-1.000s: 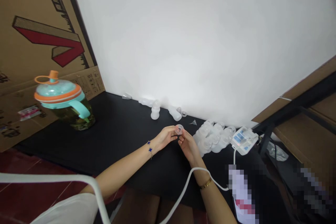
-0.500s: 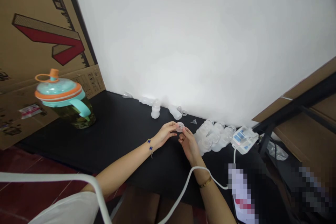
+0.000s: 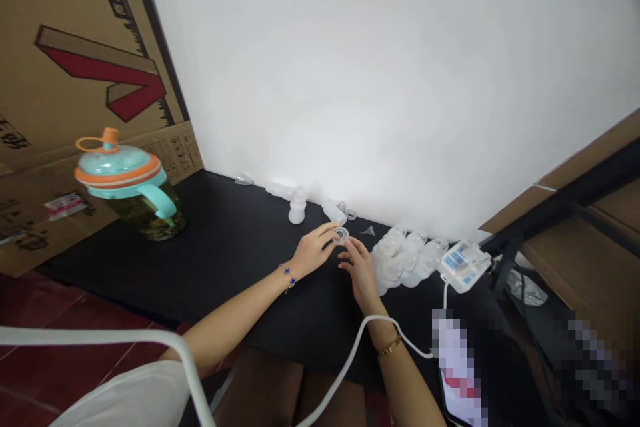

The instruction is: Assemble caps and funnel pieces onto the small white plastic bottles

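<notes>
A small translucent bottle ring [image 3: 341, 235] is held up in front of me, its round opening facing my way. My left hand [image 3: 316, 247] pinches its left side between thumb and fingers. On the ring's right edge rest the fingertips of my right hand [image 3: 361, 268], with the other fingers curled loosely. Just beyond lies a white bottle [image 3: 333, 212], partly hidden by my left hand. A loose ring [image 3: 351, 214] and a clear cone-shaped piece [image 3: 369, 231] are near it. To the right, several white baby bottles with clear caps [image 3: 395, 260] stand in a cluster.
One capped bottle [image 3: 297, 207] stands by the wall. A jug with a turquoise handle [image 3: 159, 201] is at left, beside a large cardboard box [image 3: 30, 100]. A white power strip [image 3: 465, 265] and a phone [image 3: 460, 373] lie at right. A white cable [image 3: 345, 370] crosses before me.
The ring has been turned so its opening faces me more. My left hand has rolled over, its back more visible, and my right fingers have loosened slightly. The view has shifted a little.
</notes>
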`<state>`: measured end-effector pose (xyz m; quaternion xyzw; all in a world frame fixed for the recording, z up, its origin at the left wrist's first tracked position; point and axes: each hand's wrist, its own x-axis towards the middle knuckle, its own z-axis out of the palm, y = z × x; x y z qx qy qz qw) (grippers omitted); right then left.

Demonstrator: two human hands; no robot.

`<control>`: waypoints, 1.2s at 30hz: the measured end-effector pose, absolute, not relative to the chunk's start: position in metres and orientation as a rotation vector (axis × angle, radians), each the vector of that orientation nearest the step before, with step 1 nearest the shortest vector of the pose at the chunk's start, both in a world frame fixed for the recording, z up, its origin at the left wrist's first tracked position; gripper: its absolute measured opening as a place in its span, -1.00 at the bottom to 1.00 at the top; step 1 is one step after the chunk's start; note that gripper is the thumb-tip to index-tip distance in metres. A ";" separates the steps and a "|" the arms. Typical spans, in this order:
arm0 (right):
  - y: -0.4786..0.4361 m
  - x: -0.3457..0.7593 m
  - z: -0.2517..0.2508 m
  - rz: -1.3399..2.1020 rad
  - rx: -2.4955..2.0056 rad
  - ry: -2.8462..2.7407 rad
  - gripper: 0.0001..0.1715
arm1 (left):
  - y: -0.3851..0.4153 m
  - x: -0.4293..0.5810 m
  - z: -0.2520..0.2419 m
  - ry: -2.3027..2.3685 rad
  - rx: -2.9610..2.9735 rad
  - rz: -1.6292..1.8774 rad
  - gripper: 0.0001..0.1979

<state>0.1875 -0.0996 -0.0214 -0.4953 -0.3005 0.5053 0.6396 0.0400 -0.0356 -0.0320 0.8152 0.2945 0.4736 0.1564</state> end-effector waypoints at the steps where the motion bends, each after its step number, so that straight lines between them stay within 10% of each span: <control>1: -0.099 0.188 -0.023 1.153 -1.133 -0.689 -0.52 | -0.038 0.041 -0.033 0.824 2.339 1.333 -0.83; 9: -0.097 0.191 -0.026 1.071 -1.175 -0.750 -0.52 | -0.053 0.043 -0.020 0.744 1.957 1.154 -0.44; 36: -0.099 0.186 -0.030 0.816 -1.259 -1.031 -0.50 | -0.051 0.052 -0.019 0.745 1.543 1.186 -0.68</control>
